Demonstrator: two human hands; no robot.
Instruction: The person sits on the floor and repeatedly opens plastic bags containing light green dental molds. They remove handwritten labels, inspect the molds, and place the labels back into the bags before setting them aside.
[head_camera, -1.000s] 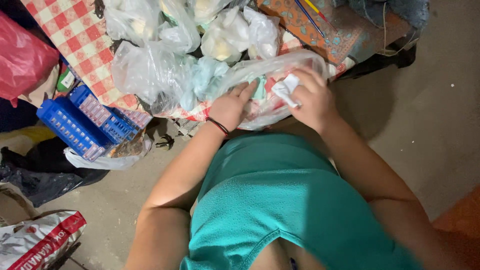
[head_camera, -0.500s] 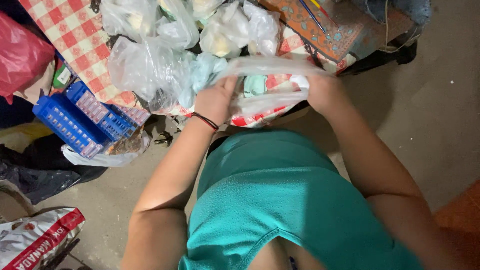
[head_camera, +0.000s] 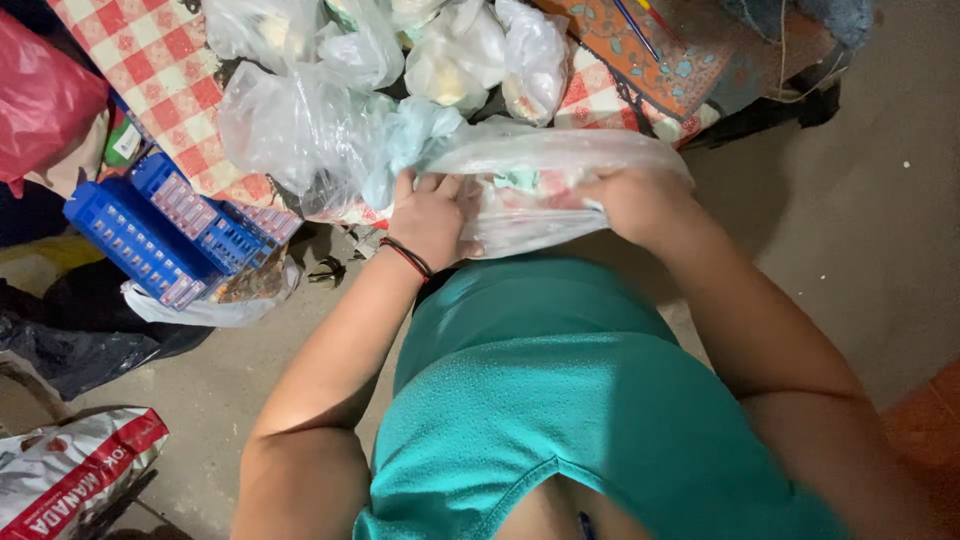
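A clear plastic bag (head_camera: 540, 180) lies at the near edge of a table covered by a red and white checked cloth (head_camera: 170, 75). My left hand (head_camera: 432, 218) grips the bag's left end; a dark band sits on that wrist. My right hand (head_camera: 632, 200) holds the bag's right end, its fingers partly wrapped in the plastic. Something pale green and white shows through the bag. My teal shirt fills the lower middle of the view.
Several other clear bags (head_camera: 330, 110) with pale contents crowd the table behind. A blue crate (head_camera: 160, 235) sits left on the floor beside a red bag (head_camera: 45, 95) and a printed sack (head_camera: 70, 475). An orange patterned board (head_camera: 680, 55) lies at the table's right.
Both hands have moved apart along the bag, stretching it flat between them. The white item that my right hand held a second ago is no longer visible.
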